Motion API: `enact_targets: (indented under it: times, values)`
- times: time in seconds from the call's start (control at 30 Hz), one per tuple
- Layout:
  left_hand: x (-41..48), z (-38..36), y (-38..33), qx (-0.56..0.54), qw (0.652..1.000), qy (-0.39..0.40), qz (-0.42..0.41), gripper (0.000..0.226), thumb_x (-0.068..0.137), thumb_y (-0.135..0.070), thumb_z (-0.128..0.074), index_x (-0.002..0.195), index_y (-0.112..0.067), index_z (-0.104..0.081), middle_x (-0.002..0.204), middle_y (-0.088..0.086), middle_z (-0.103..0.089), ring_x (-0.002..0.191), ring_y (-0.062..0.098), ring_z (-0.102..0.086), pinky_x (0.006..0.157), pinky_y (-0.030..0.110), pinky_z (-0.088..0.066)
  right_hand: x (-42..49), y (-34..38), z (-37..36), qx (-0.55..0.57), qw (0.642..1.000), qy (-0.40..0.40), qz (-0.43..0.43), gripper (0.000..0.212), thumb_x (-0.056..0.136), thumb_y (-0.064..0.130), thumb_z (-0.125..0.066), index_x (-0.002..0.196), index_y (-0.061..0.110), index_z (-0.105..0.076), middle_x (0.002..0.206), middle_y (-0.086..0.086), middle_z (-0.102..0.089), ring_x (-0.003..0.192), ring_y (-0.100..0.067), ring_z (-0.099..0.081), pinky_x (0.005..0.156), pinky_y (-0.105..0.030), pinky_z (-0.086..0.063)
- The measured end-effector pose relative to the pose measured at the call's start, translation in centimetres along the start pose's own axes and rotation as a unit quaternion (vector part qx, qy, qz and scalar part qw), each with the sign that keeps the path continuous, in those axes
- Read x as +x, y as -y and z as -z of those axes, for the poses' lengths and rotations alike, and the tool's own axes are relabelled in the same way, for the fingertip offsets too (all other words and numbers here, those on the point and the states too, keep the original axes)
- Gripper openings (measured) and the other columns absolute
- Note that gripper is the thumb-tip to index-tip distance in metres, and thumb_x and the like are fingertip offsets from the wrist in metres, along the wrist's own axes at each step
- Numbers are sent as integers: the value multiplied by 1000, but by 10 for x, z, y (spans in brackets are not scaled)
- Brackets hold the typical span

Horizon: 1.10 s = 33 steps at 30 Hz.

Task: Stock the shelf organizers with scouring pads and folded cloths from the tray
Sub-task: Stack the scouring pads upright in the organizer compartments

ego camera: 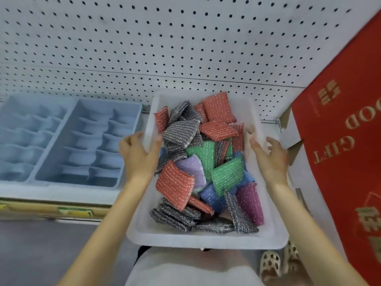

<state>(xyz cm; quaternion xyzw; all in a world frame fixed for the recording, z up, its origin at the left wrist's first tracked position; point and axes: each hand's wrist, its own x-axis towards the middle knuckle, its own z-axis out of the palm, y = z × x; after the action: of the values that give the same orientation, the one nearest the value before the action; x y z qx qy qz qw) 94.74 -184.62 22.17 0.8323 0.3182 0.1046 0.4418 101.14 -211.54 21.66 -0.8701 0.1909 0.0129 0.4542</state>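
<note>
A white plastic tray point(206, 239) rests with its far end on the shelf and its near end over my lap. It holds several scouring pads, among them a red pad point(174, 185), a green pad point(227, 178), a silver pad point(181, 131) and a purple pad point(250, 203). My left hand point(140, 154) grips the tray's left rim, thumb inside and fingers outside. At the right rim is my right hand point(270, 157), blurred, fingers spread and fairly straight, the thumb over the inside wall. Two light-blue shelf organizers, the nearer point(86, 144) and the left one point(26, 133), stand with bare compartments.
A white pegboard wall point(185, 48) backs the shelf. A red gift carton point(346, 141) with open cardboard flaps stands close on the right of the tray. The shelf's front edge point(61, 211) carries yellow price labels. Patterned slippers point(276, 263) show on the floor below.
</note>
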Motion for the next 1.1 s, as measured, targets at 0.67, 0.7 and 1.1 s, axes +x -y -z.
enact_targets:
  times: [0.67,0.7,1.1]
  values:
    - [29,-53,-18,-63,982,171,51,55,80,-47,-70,130,-32,-51,138,6,-40,128,23,-40,111,41,-32,26,54,-50,280,954,52,-95,60,78,8,-74,128,8,-41,101,2,-60,91,-9,-63,88,-26,-51]
    - [29,-51,-15,-79,982,167,35,52,80,-43,-72,127,-32,-53,136,1,-44,128,19,-41,110,39,-33,25,56,-40,335,932,78,-116,50,78,9,-73,122,5,-49,104,-3,-65,95,-16,-66,89,-29,-53]
    - [28,-49,-14,-177,926,272,194,57,79,-53,-69,122,-24,-46,122,-4,-59,109,21,-59,102,41,-44,-7,32,-39,176,946,256,-97,34,85,30,-67,111,11,-58,111,-4,-65,104,-18,-61,76,-23,-45]
